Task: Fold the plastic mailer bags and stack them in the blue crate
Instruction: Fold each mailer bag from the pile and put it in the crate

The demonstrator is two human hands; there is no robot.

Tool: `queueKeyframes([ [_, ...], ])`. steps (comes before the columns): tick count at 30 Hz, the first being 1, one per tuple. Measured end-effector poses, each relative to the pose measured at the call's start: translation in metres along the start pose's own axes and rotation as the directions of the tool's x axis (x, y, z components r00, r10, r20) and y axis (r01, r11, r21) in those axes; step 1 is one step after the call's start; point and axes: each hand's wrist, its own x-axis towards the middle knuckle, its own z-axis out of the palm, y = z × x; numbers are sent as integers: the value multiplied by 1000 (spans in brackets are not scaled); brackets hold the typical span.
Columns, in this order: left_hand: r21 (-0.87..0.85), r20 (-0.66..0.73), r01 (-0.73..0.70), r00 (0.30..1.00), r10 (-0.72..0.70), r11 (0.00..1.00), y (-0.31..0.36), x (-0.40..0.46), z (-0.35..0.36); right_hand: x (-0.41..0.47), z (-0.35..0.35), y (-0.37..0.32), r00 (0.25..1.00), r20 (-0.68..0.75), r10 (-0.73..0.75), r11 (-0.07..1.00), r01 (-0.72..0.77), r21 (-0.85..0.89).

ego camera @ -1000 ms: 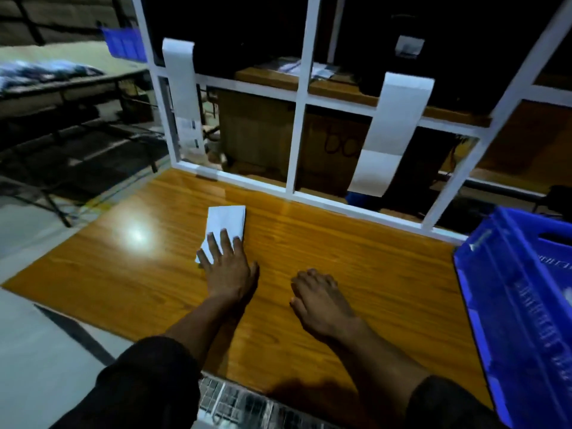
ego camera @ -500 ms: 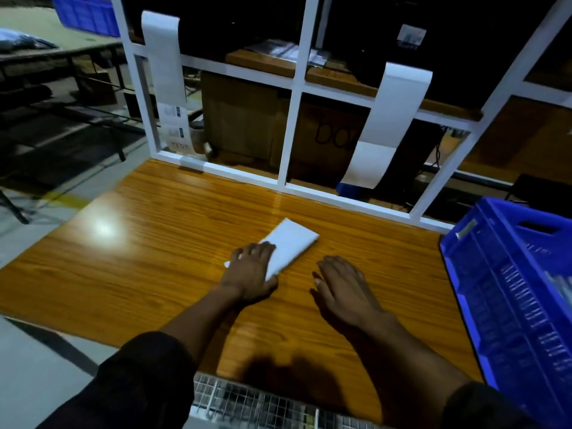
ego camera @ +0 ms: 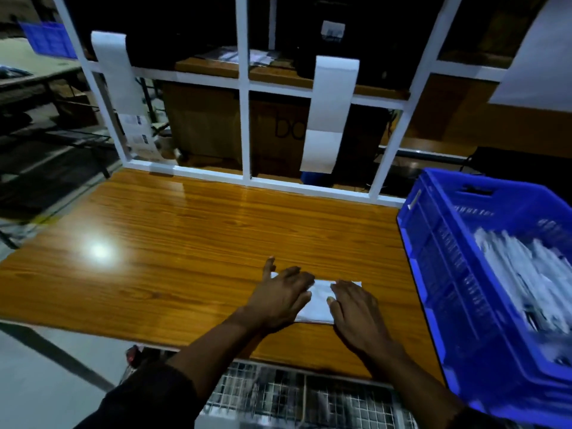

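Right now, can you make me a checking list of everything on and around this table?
Surface: shiny wooden table, light glare on its left part.
Job's things: folded white mailer bag flat on the table; blue crate on the right, holding white bags, blurred.
Clutter: nothing seen.
Hands: left hand and right hand both rest flat on the bag.
Cables: nothing seen clearly.
Surroundings: white frame behind the table with white strips hanging; wire mesh at the near edge.

White folded mailer (ego camera: 318, 300) under both hands, on an orange-brown wood-grain table (ego camera: 185, 243); right of them, a bright blue crate (ego camera: 448, 267) with white bags (ego camera: 526, 280).
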Motion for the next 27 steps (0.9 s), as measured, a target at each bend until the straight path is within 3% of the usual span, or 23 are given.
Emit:
queueKeyframes([
  [4,114,-102,23,995,-11,993,15,2,11,-8,-9,-10,999,-48,-7,999,5,-47],
  [9,59,-32,171,985,-169,984,31,-3,20,-2,0,-28,988,17,-155,985,156,-75],
  [15,108,-38,301,954,-299,948,31,-11,32,1,9,-26,978,-42,-204,962,192,-196],
  [27,219,63,367,919,-389,904,38,-11,37,0,13,-20,979,27,-202,946,202,-254],
])
